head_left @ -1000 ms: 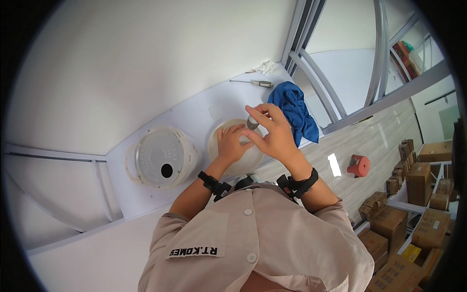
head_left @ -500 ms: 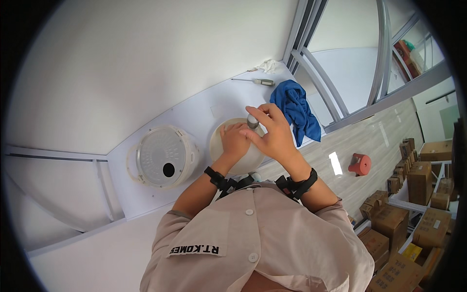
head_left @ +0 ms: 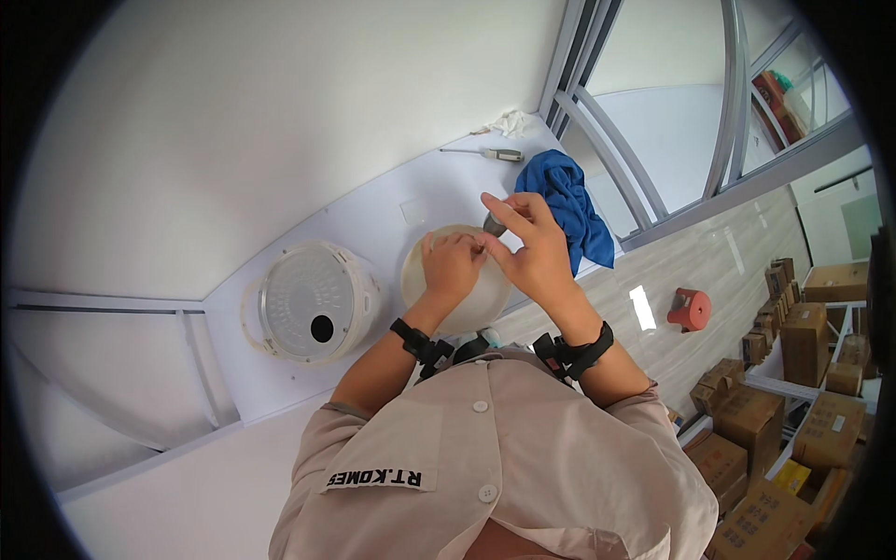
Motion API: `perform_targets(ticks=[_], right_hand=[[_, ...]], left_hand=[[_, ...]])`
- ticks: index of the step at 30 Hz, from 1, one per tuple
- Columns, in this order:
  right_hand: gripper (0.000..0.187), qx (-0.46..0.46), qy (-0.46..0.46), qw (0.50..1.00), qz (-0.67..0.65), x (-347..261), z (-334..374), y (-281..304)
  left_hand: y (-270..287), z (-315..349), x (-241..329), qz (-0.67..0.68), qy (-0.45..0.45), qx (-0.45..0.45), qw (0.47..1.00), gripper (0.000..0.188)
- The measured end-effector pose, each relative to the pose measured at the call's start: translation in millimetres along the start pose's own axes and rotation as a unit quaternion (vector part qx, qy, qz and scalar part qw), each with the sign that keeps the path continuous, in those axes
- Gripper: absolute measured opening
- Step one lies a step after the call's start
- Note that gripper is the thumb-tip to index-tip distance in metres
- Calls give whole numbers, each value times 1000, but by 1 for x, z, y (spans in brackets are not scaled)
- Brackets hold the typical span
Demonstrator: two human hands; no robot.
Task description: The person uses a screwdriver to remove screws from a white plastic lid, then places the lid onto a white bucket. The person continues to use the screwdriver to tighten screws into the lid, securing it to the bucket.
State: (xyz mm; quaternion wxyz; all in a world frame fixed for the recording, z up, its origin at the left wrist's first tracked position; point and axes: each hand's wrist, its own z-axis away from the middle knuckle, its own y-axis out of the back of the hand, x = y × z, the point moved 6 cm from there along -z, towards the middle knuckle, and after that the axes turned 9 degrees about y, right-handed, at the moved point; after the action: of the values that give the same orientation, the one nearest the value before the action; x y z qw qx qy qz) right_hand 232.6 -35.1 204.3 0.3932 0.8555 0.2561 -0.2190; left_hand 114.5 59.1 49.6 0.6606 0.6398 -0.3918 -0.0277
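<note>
Seemingly pinched in the right hand's [head_left: 534, 245] fingers, the small grey piece [head_left: 495, 224] sits over the far-right rim of the cream round vessel [head_left: 478, 303], apparently slanting toward the left hand's [head_left: 451, 269] nearby bent fingers, whose grip I cannot tell

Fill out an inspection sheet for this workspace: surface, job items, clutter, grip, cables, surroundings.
Surface: flat white tabletop.
Job items: small grey rounded piece, above a cream round vessel; white round appliance with translucent lid to their left.
Clutter: grey-handled screwdriver, crumpled blue cloth, crumpled white tissue, all beyond the vessel.
Grip: right hand pinches the grey piece; left hand is over the vessel, contact unclear.
Cables: nothing seen.
Surroundings: red round stool on the floor; brown cardboard boxes at right.
</note>
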Motion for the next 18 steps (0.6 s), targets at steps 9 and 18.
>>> perform_targets(ticks=[9,18], right_hand=[[65,21,38,995,-91,3,-3,0],[57,21,48,992,-111,6,-1,4]], left_hand=[[-1,1,4,10,-66,22,998,15],[1,-1,4,-8,-49,-18,999,25]])
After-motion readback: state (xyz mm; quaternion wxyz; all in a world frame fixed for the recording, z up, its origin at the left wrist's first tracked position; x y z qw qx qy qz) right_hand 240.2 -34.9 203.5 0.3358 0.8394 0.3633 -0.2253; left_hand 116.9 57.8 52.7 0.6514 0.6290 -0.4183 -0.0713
